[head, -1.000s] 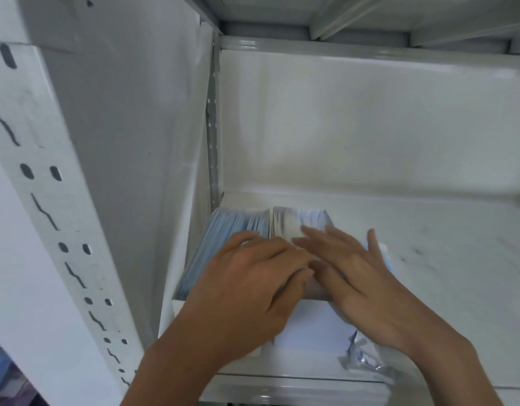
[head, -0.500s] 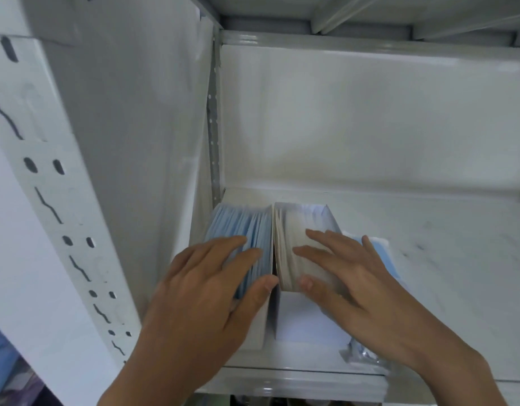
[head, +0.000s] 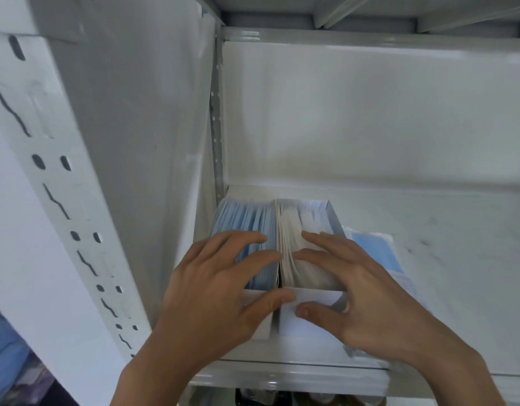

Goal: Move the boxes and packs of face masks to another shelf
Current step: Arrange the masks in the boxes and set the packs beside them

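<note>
Two open-topped white boxes stand side by side in the shelf's back left corner. The left box [head: 244, 218] holds blue face masks and the right box [head: 311, 213] holds white ones. My left hand [head: 212, 294] rests on the left box, fingers spread over the blue masks and thumb against its front wall. My right hand [head: 370, 294] lies the same way on the right box, with its thumb on the white front face. A clear plastic pack of blue masks [head: 376, 250] lies flat just right of the boxes, partly under my right hand.
The white metal shelf [head: 443, 259] stretches bare to the right of the pack. A side panel [head: 135, 142] closes the left, with a slotted upright post [head: 48, 200] in front of it. The shelf's front lip [head: 282, 376] runs below my wrists. Another shelf sits close overhead.
Both hands have slid back toward the shelf front, from lying together over the box tops to one on each box with thumbs on the front walls. The boxes stay put.
</note>
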